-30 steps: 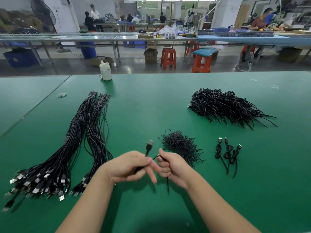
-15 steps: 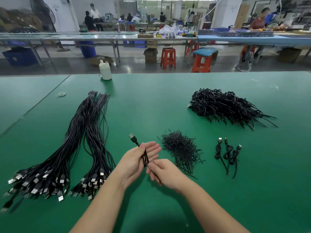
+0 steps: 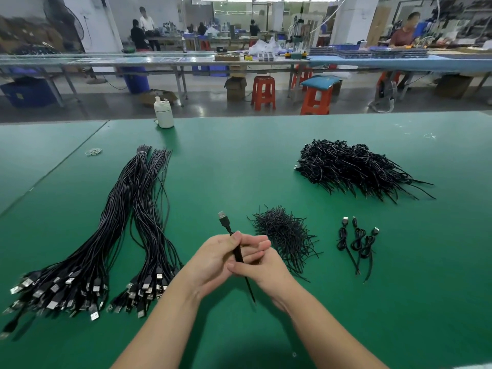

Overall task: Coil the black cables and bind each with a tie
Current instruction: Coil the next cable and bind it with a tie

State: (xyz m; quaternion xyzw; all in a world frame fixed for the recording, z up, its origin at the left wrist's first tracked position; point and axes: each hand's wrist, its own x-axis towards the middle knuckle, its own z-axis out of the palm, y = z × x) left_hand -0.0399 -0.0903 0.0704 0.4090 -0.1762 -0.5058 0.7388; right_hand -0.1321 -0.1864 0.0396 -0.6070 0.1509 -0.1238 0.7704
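My left hand [image 3: 213, 258] holds a coiled black cable [image 3: 237, 255], its thumb curled over the bundle; the USB plug sticks up above the fingers and a thin tail hangs below. My right hand [image 3: 262, 265] grips the same cable from the right, fingers wrapped under it. Two long bundles of uncoiled black cables [image 3: 119, 225] lie to the left, plugs toward me. A small heap of black ties [image 3: 286, 235] sits just right of my hands. Three coiled, bound cables [image 3: 356, 239] lie further right.
A large pile of black bound cables [image 3: 351, 169] lies at the back right of the green table [image 3: 239, 161]. A white bottle [image 3: 163, 113] stands at the far edge, a few rubber bands [image 3: 93, 151] left of it. Workbenches, stools and people fill the background.
My hands have closed together on the coiled cable. The plug tilted from upright to the left, then back up, and the tail now hangs below my hands.
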